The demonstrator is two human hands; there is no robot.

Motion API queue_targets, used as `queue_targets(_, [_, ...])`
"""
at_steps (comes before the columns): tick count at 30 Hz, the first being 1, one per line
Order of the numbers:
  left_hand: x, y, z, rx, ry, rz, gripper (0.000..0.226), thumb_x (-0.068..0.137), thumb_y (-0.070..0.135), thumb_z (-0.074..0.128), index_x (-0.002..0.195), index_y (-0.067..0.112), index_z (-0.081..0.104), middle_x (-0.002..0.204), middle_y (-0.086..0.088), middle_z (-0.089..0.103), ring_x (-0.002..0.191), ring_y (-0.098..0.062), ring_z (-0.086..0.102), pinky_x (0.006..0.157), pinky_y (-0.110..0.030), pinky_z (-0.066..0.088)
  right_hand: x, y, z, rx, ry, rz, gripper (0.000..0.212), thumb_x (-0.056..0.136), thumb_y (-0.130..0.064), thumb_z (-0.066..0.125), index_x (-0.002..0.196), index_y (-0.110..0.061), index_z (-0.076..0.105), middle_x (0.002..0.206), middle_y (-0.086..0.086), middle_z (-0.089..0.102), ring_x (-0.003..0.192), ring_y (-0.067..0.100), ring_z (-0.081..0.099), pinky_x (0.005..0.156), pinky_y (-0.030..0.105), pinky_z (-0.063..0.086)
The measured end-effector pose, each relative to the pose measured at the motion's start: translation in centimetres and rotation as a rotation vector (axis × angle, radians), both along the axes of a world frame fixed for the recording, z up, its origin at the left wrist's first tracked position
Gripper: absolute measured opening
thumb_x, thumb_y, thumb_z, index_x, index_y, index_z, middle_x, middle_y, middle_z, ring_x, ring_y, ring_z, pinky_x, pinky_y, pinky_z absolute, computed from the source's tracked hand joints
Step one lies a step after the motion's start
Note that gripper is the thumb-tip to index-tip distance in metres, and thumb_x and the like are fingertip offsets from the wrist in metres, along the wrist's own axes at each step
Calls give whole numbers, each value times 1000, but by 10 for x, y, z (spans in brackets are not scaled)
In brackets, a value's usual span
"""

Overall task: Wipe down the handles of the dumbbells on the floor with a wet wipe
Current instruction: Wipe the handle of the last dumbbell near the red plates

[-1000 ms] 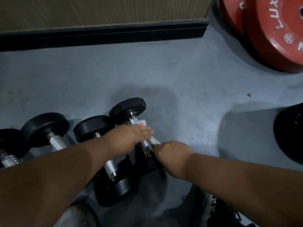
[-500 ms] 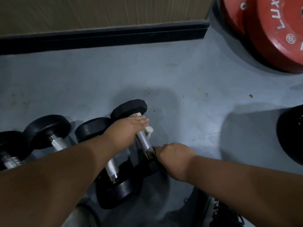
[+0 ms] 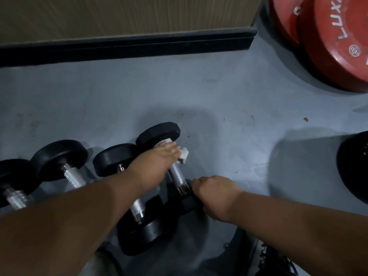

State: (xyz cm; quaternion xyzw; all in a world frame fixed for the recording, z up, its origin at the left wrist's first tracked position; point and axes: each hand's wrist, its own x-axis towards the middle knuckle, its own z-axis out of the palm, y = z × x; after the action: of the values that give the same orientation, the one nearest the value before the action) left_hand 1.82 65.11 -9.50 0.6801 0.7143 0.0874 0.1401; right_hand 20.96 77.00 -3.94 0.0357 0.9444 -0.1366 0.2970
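my left hand (image 3: 159,162) is wrapped round the knurled steel handle (image 3: 177,176) of the rightmost dumbbell (image 3: 159,134), wet wipe (image 3: 183,155) bunched under the fingers, white edges poking out on the far side, right up by the far black head. my right hand (image 3: 215,193) is clenched on the near head (image 3: 189,203) of that same dumbbell, and i reckon that's to pin it so it doesn't roll while i rub. it lies on the grey floor (image 3: 219,108), just beside the next dumbbell (image 3: 115,158), with two more (image 3: 59,156) off to the left still waiting, i'd say. red weight plates (image 3: 334,46) lean at top right, well apart. compared with a second ago, my left hand has slid up the bar from near the middle to the far end, baring the lower stretch of knurling; the right hand has barely shifted
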Motion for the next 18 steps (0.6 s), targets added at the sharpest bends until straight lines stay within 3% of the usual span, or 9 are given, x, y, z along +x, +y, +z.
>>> queue_targets(4, [45, -20, 2, 29, -202, -151, 51, 82, 5, 39, 125, 3, 65, 125, -11, 67, 119, -26, 61, 107, -41, 44, 10, 10, -23, -165, 25, -161, 47, 75, -27, 65, 118, -17, 49, 111, 7, 63, 100, 31, 63, 80, 34, 52])
queue_targets(7, [34, -18, 4, -7, -257, -246, 56, 79, 5, 33, 124, 3, 67, 127, -11, 66, 120, -27, 61, 107, -44, 43, 17, 11, -32, -275, 61, -260, 44, 75, -29, 64, 118, -24, 55, 113, -1, 64, 104, 23, 63, 87, 30, 50])
queue_targets(11, [-5, -9, 0, -29, -204, -17, 67, 72, 10, 26, 126, 0, 65, 130, -15, 63, 129, -29, 52, 116, -23, 21, 18, 5, -28, -425, 120, -382, 58, 76, -25, 67, 132, -26, 54, 139, -3, 54, 126, 12, 51, 103, 7, 32])
queue_targets(13, [-6, -6, 1, -12, -186, 88, 67, 73, 10, 25, 126, -1, 64, 129, -16, 64, 128, -33, 54, 117, -20, 17, 19, 5, -28, -426, 115, -388, 63, 75, -33, 76, 133, -26, 54, 150, -1, 45, 136, 10, 43, 102, -2, 19])
queue_targets(15, [10, -7, 4, -2, -150, 47, 63, 72, 7, 30, 126, -2, 61, 123, -18, 67, 122, -34, 59, 115, -26, 23, 20, 6, -29, -406, 117, -370, 62, 72, -42, 81, 126, -23, 58, 144, -2, 51, 129, 14, 50, 102, 5, 30])
queue_targets(18, [40, -18, 4, 16, -203, -174, 49, 78, 0, 52, 124, 3, 65, 123, -14, 68, 118, -27, 62, 113, -35, 33, 16, 8, -28, -355, 156, -312, 41, 75, -35, 76, 110, -17, 62, 111, 5, 66, 104, 26, 63, 87, 26, 45])
